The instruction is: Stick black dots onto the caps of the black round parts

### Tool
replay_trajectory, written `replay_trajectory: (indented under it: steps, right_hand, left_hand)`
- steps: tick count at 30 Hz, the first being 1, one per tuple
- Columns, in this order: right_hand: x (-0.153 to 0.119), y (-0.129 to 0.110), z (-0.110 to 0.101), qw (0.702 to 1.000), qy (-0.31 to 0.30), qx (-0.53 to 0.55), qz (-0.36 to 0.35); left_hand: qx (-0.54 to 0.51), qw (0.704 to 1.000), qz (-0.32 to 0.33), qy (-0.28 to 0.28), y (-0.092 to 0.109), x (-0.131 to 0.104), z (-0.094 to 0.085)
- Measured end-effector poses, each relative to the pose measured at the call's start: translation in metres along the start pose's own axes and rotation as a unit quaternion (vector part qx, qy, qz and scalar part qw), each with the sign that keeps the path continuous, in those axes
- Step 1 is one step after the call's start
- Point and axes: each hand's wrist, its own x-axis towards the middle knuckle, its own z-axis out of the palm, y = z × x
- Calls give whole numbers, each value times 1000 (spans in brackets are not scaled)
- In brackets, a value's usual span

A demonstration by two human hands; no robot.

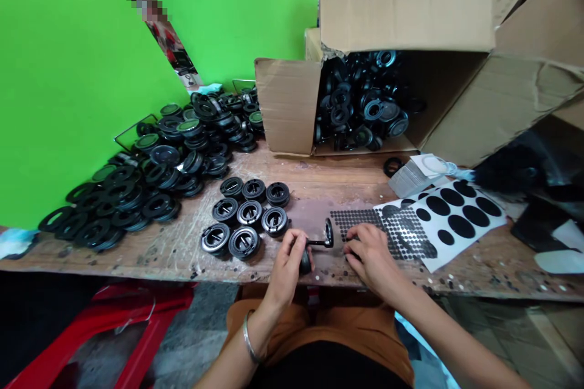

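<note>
My left hand [289, 256] is closed around a black round part with a short arm [322, 244] that sticks out to the right and ends in an upright ring. My right hand [368, 250] rests over the left side of a sheet of small black dots [406, 232]. Its fingers are curled and close together; anything between their tips is too small to make out. Left of my left hand, several black round parts [249, 213] stand in short rows on the wooden table, each with a ring-shaped top and a bar across the middle.
A large heap of black round parts [164, 161] covers the table's left. Behind, an open cardboard box [292, 109] holds more of them. At right lie a white sheet with large black circles [449, 213], a stack of grey cards [413, 176] and a loose black ring [392, 166].
</note>
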Motion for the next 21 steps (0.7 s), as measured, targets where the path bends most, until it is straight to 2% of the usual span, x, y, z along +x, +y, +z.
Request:
replay_trajectory:
  steps: [6,9,12,17,21]
  right_hand:
    - [4,0,-2,998,-18,-44,-35]
    - [1,-4,-6,998,13,-38,-55]
    - [4,-13,-14,996,54,19,-69]
    - [17,-29,-28,993,85,22,-84]
    - [21,-35,-30,993,76,-18,-87]
  left_hand:
    - [11,1000,7,10,-4,0,0]
    - [15,1000,13,23,-2,-2,2]
    - [39,998,35,35,5,-6,6]
    - [131,983,118,45,17,-17,11]
    - [219,965,141,31,19,-22,11]
